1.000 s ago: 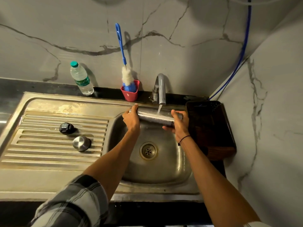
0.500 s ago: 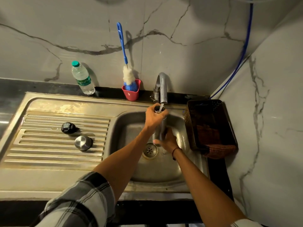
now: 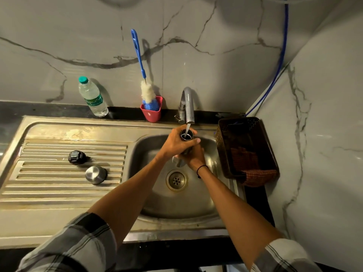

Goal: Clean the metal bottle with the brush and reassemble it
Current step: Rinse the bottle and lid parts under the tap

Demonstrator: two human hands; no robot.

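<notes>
Steel sink (image 3: 78, 195), marble walls (image 3: 216, 46), both hands (image 3: 176, 143) gripping metal bottle (image 3: 187, 135) under tap (image 3: 188, 105)

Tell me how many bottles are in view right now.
2. The metal bottle is held upright under the tap by both hands; the plastic water bottle stands on the counter against the wall, left of the brush. The basket's contents are partly hidden.

Dim warm light, soft wall shadows, wide-angle edge warp, w/ slight blur.
</notes>
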